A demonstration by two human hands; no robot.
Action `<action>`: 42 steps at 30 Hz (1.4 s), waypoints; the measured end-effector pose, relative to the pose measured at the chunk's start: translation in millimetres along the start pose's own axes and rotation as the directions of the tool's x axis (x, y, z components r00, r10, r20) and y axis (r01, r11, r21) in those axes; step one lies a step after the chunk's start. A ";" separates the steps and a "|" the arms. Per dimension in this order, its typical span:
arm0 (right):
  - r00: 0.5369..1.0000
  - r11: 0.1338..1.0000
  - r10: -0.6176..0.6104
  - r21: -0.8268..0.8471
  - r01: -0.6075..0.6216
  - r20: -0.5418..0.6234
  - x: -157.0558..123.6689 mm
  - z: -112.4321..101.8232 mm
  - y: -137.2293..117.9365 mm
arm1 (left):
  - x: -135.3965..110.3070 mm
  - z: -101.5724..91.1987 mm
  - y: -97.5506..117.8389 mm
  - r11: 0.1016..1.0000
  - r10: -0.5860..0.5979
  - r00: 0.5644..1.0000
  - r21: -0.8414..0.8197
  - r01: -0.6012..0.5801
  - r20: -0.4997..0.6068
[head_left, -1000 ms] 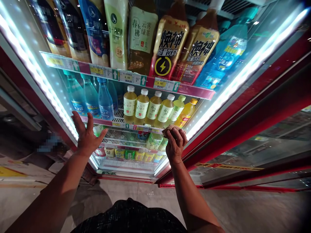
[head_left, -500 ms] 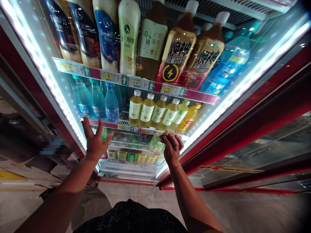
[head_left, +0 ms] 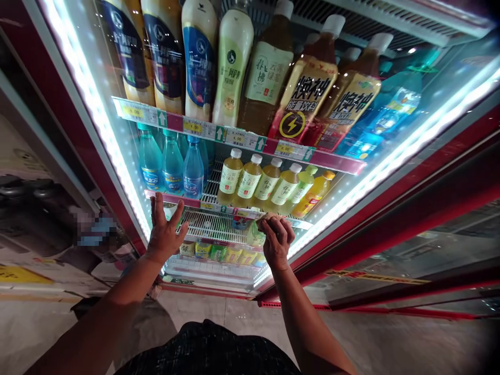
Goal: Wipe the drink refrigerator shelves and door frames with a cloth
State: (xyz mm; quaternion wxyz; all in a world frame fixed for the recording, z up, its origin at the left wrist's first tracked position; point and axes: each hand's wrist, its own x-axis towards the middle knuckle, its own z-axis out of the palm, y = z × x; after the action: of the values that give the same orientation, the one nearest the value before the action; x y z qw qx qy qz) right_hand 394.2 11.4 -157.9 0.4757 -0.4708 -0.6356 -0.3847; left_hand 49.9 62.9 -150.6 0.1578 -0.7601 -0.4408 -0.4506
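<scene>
Right hand (head_left: 277, 244) clamped on crumpled brownish cloth (head_left: 269, 216) | left hand (head_left: 164, 237) splayed, holding nothing | flat cloth, light even pressure should serve best

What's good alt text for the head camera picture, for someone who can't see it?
A person's right hand holds a crumpled, cloth-like thing before a lit drinks cooler, while the left hand is spread open. Large bottles line the upper shelf, with smaller blue bottles and yellowish bottles below.
</scene>
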 end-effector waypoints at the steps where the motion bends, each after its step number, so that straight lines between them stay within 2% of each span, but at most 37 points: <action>1: 1.000 1.000 0.006 0.009 -0.006 -0.006 2.6 0.7 -1.4 | -0.2 -0.9 -0.2 1.000 -0.001 1.000 -0.002 0.001 0.003; 6: 0.997 1.000 0.022 0.021 -0.020 -0.075 20.2 7.1 -9.3 | -1.5 -4.1 -2.0 1.000 -0.001 1.000 -0.008 0.001 0.023; 12: 1.000 1.000 -0.011 0.030 0.010 0.024 8.5 7.9 -20.1 | -4.3 -7.1 -6.3 1.000 0.012 0.997 -0.015 -0.011 0.075; 19: 0.999 0.998 -0.007 0.057 0.009 -0.047 23.8 18.1 -31.8 | -7.3 -10.2 -10.0 0.999 -0.001 0.995 -0.038 0.005 0.101; 24: 0.999 0.997 -0.037 0.075 0.035 0.030 13.8 18.0 -40.2 | -10.0 -13.0 -16.8 0.999 0.017 0.993 -0.042 -0.012 0.119; 31: 0.999 0.998 -0.020 0.052 0.022 -0.034 27.4 28.0 -47.4 | -11.8 -16.7 -23.6 0.999 0.012 0.989 -0.046 -0.005 0.146; 34: 0.998 0.997 -0.063 0.041 0.063 0.005 22.3 25.1 -51.3 | -14.2 -18.9 -27.5 0.999 0.006 0.986 -0.032 0.000 0.167; 37: 0.995 0.995 -0.093 0.044 0.091 0.038 28.5 21.6 -53.1 | -17.9 -19.1 -30.4 1.000 -0.011 0.983 -0.024 0.016 0.183; 42: 0.997 0.996 -0.069 0.061 0.071 -0.033 42.8 29.3 -58.4 | -21.9 -17.2 -30.8 0.997 -0.044 0.981 -0.050 0.054 0.188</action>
State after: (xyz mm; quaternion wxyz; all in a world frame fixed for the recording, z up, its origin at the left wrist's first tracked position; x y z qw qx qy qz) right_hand 326.3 33.6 -126.3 0.4864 -0.4271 -0.6559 -0.3883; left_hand 11.0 57.7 -164.2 0.0836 -0.7921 -0.4596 -0.3930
